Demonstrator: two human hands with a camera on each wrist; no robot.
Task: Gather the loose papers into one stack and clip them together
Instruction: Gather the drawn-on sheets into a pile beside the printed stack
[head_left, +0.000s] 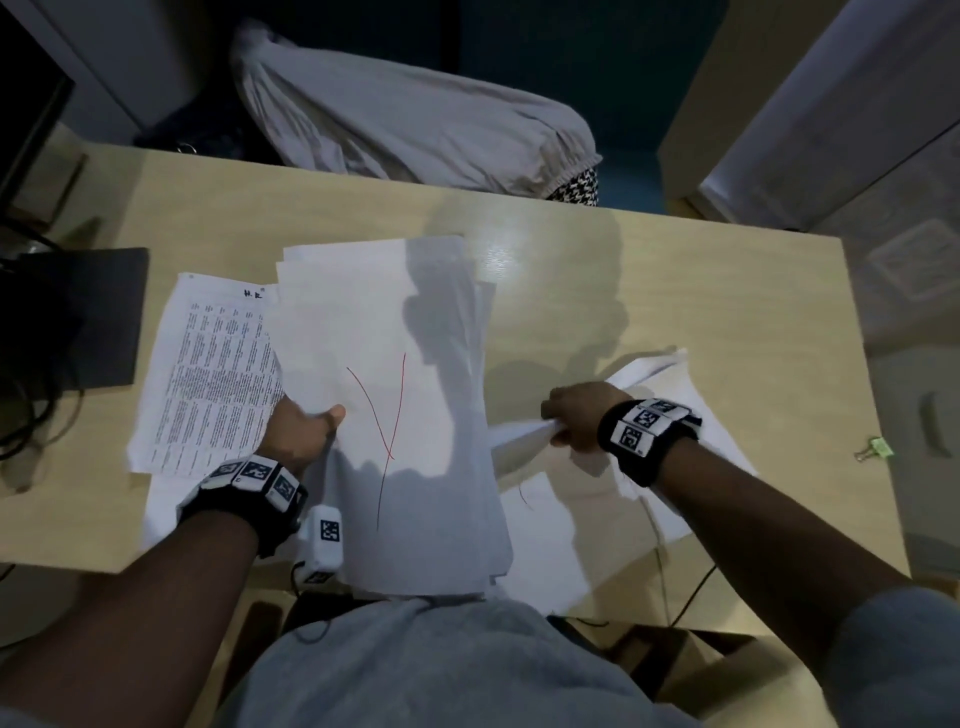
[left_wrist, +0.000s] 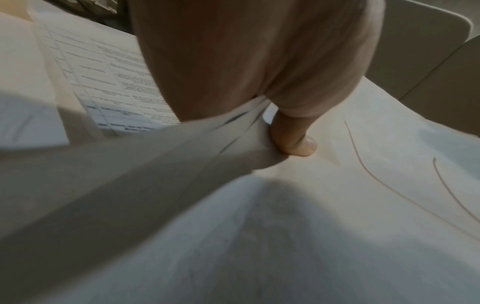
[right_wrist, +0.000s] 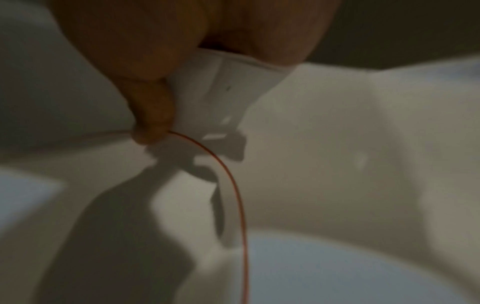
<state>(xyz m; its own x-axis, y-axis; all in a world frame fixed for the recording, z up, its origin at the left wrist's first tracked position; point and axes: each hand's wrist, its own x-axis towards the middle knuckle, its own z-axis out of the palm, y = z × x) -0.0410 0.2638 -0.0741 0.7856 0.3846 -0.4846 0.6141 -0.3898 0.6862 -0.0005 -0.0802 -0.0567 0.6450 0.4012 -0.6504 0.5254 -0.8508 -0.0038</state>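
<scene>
A thick stack of white papers (head_left: 384, 332), its top sheet marked with red pen lines, lies across the middle of the table. My left hand (head_left: 304, 434) grips the stack's left edge, thumb on top, fingers underneath; in the left wrist view the thumb (left_wrist: 293, 135) presses the sheets (left_wrist: 259, 226). A printed sheet (head_left: 213, 369) lies partly under the stack at the left. My right hand (head_left: 576, 421) pinches a bunch of loose sheets (head_left: 670, 384) at the right; the right wrist view shows the pinched paper (right_wrist: 221, 98). A green binder clip (head_left: 875, 449) lies near the table's right edge.
The beige table (head_left: 675, 291) holds a dark flat object (head_left: 98, 312) and cables at the left. Grey cloth (head_left: 405, 119) covers something beyond the far edge. A white tagged device (head_left: 324, 540) hangs by my left wrist. More white sheets (head_left: 550, 545) lie at the near edge.
</scene>
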